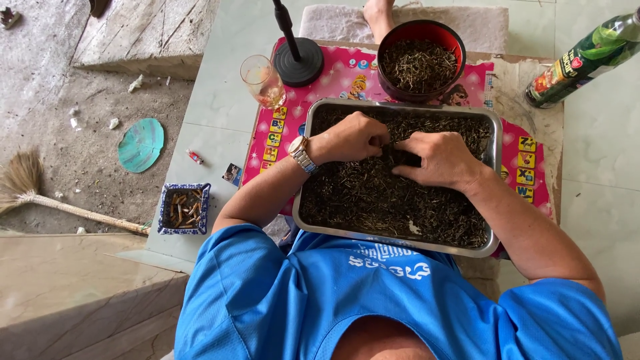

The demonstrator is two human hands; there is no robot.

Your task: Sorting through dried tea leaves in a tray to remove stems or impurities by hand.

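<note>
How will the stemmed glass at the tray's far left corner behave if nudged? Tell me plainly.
The stemmed glass probably tips easily: its bowl is wide above a narrow base, and it already looks tilted. Clear and thin-looking, it would likely break on the tiled floor. It seems nearly empty, so probably light, and it stands near the left hand.

Soft, even daylight fills my view, bright with no harsh glare. Faint shadows sit under my hands, and the steel tray rim gives a mild sheen. The centre is sharp; the green bottle bends slightly near the edge.
</note>
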